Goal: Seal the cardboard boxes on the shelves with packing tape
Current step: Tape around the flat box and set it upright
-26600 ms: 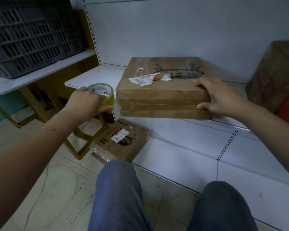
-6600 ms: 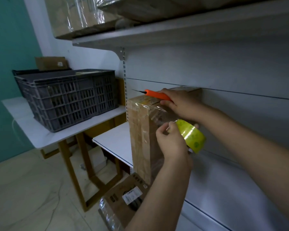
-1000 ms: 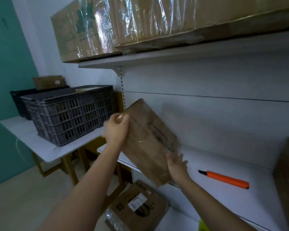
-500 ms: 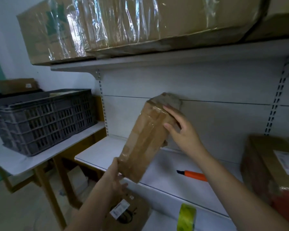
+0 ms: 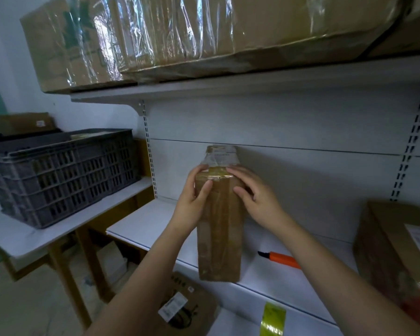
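Note:
A flat brown cardboard box (image 5: 218, 234) stands upright on its narrow end on the white shelf (image 5: 146, 224), wrapped in clear tape. My left hand (image 5: 192, 204) grips its upper left edge, thumb across the front. My right hand (image 5: 255, 197) grips the upper right edge, fingers curled over the top corner. A roll of yellow packing tape (image 5: 273, 320) stands on the lower shelf below. An orange utility knife (image 5: 280, 258) lies on the shelf right of the box.
Plastic-wrapped cartons (image 5: 180, 32) fill the upper shelf. A dark grey crate (image 5: 58, 175) sits on a white side table at left. Another brown box (image 5: 398, 251) stands at the right, and a labelled box (image 5: 187, 309) lies below.
The box has gone from tilted in the air to standing upright on the shelf. My left hand moved from its bottom corner up to its top edge.

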